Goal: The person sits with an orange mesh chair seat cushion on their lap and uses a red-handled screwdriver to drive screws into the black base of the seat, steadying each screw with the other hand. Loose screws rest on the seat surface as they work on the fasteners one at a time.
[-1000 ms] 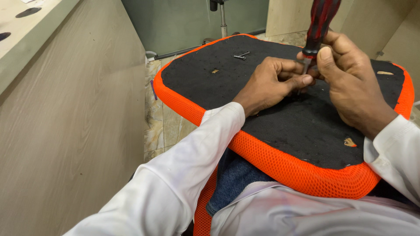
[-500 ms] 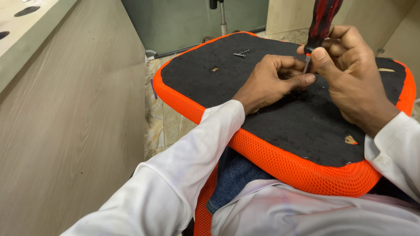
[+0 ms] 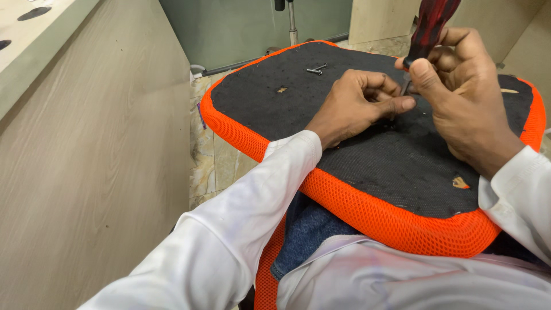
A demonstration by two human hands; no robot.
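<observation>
Red-black screwdriver upright (tip hidden), black-orange seat pad.

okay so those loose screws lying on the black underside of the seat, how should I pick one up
Pinch one of the loose screws across its thin shank, coming straight down from above. They lie flat on the black fabric panel, clear of the left hand and the right hand with the screwdriver, so nothing blocks a top approach.

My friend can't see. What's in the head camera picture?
A right hand holds a red-and-black screwdriver upright on the black underside of an orange mesh seat cushion, while the left hand pinches at its tip. Loose screws lie farther back.
</observation>
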